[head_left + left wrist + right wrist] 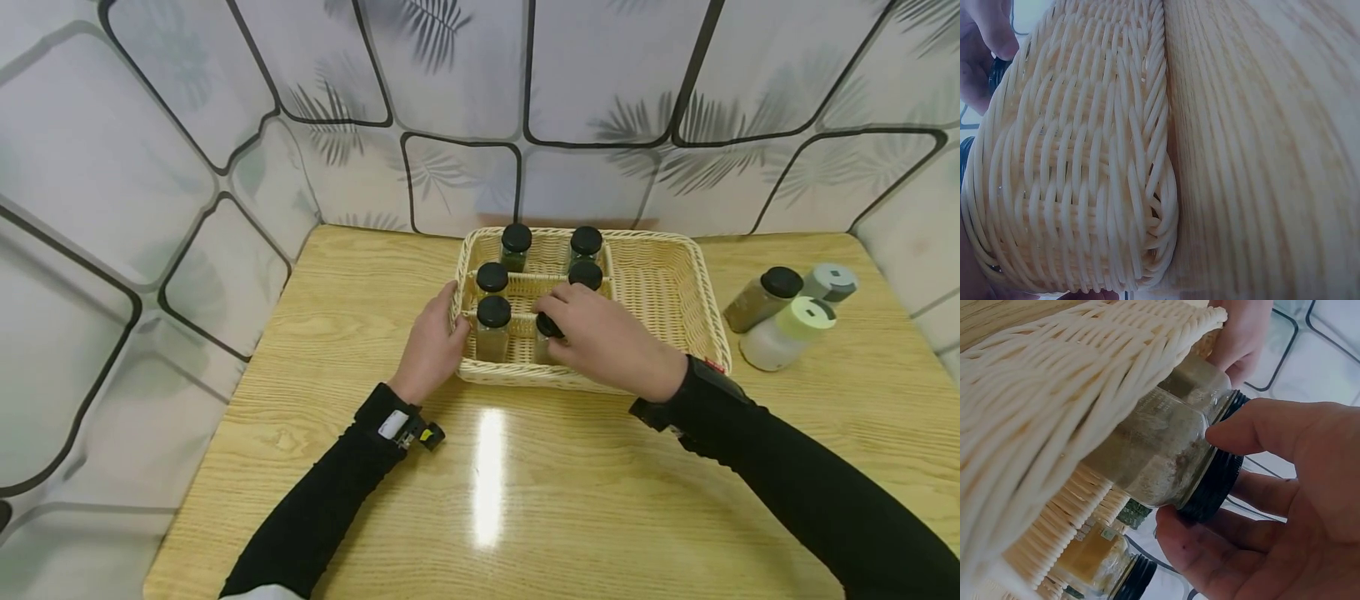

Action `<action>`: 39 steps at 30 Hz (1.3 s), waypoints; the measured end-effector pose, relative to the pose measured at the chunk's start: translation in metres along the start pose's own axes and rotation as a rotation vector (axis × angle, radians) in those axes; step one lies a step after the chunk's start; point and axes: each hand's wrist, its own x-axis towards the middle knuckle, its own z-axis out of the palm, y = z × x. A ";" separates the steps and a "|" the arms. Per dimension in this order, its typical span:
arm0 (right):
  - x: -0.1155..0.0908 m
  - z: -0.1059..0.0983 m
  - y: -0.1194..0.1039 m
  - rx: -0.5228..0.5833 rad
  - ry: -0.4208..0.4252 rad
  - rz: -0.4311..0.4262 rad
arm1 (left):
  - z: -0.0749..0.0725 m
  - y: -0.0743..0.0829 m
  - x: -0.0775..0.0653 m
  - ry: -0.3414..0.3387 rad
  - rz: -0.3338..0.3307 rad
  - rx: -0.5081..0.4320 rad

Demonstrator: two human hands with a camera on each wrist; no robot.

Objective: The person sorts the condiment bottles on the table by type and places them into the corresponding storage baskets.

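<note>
A wicker basket with dividers holds several clear spice jars with black lids. My right hand grips a jar by its black lid, thumb on one side and fingers on the other. That jar stands in the front compartment, its lower part behind the basket wall in the right wrist view. My left hand holds the basket's left side at the rim, near the front corner. Beside it in the front compartment is another jar. A jar with yellowish contents sits in the middle compartment.
Right of the basket, on the wooden table, are a dark-lidded jar, a bottle with a pale yellow-green cap and a grey-capped container. A patterned cloth rises behind the table and along its sides.
</note>
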 end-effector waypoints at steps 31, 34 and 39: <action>0.002 0.007 0.001 -0.019 -0.004 0.033 | 0.002 0.001 0.000 0.007 -0.011 0.007; 0.001 0.006 0.001 -0.022 -0.003 0.036 | 0.001 0.001 0.000 0.005 -0.014 0.005; 0.001 0.006 0.002 -0.027 -0.006 0.042 | 0.001 0.001 -0.001 0.000 -0.025 0.000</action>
